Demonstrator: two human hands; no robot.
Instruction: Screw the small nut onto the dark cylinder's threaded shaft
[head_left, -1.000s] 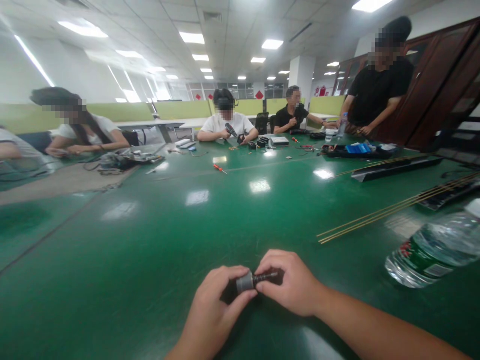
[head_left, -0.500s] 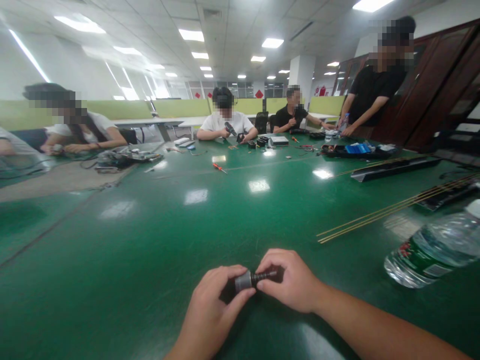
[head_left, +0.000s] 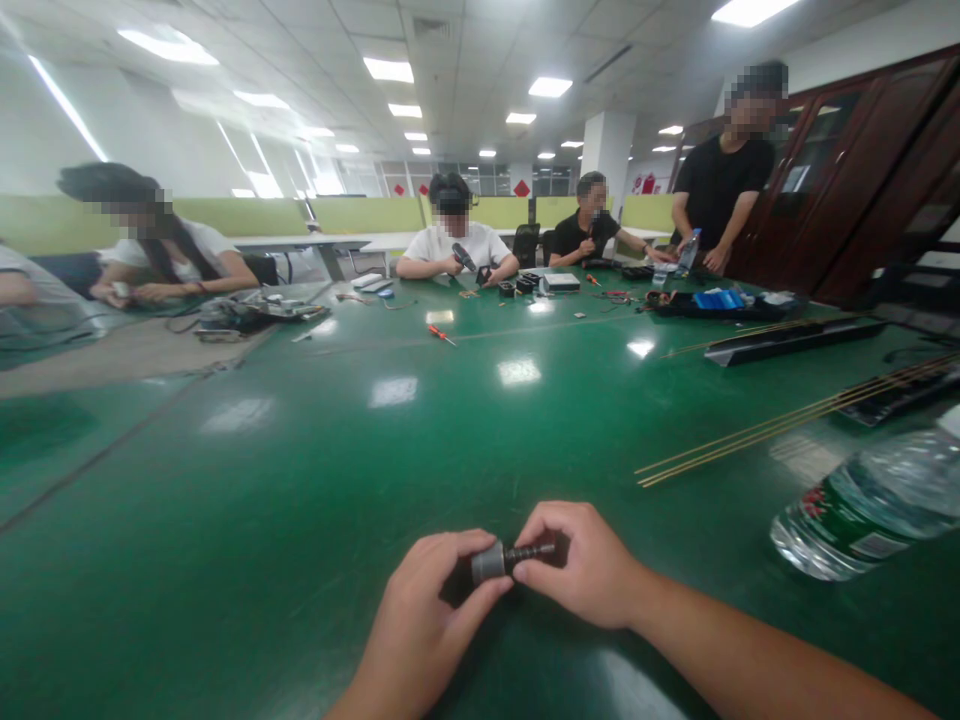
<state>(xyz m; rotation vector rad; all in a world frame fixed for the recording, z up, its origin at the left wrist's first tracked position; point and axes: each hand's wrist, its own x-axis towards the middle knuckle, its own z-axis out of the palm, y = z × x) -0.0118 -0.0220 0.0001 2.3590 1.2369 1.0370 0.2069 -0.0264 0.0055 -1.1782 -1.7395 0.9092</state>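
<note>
Low over the green table (head_left: 315, 470), near its front edge, both my hands hold one small metal part (head_left: 491, 562). My left hand (head_left: 424, 620) is closed round its grey cylindrical body. My right hand (head_left: 581, 565) pinches the thin dark threaded shaft (head_left: 534, 551) that sticks out of the cylinder to the right. The part lies about level between the two hands, and its far ends are hidden inside my fingers.
A plastic water bottle (head_left: 870, 510) lies on its side at the right. Thin brass rods (head_left: 780, 425) and black rails (head_left: 787, 338) stretch across the right side. A red screwdriver (head_left: 441, 334) lies mid-table. Several seated people work with tools at the far edge; one person (head_left: 724, 195) stands at back right.
My hands and the part have barely moved. The person standing at the back right has straightened up and stepped back from the table.
</note>
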